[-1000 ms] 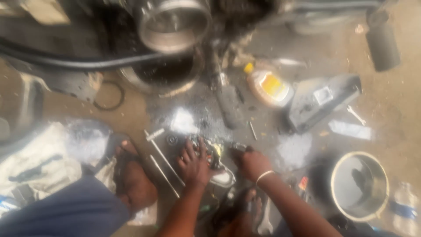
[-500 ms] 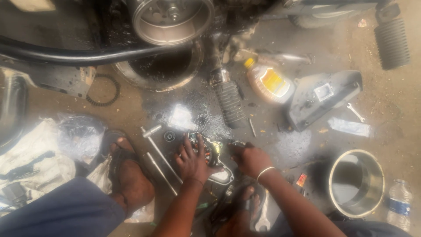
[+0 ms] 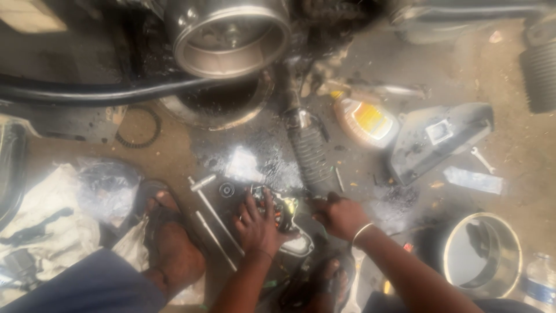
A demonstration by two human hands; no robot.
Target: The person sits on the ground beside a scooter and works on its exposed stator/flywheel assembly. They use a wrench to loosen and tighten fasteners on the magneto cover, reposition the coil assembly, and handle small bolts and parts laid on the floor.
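Observation:
My left hand point(image 3: 257, 225) rests on a small dark engine part with coloured windings point(image 3: 279, 210) lying on the oily floor, fingers spread over it. My right hand point(image 3: 340, 215), with a thin bracelet at the wrist, is closed around the lower end of a black ribbed rubber footrest point(image 3: 313, 162) that slants up toward the motorcycle engine. Whether the right hand also holds a tool is hidden. My sandalled left foot point(image 3: 171, 237) sits to the left of the hands.
A round metal engine cover point(image 3: 229, 37) is at the top. An orange-labelled oil bottle point(image 3: 365, 123), a grey plastic panel point(image 3: 437, 139), a spanner point(image 3: 482, 159), a metal bowl point(image 3: 483, 255), long rods point(image 3: 214, 223), a rubber ring point(image 3: 139, 127) and rags point(image 3: 52, 220) lie around.
The view has shifted slightly, so the scene sits lower and closer. Both hands stay on the same parts, with the right hand still at the footrest's end.

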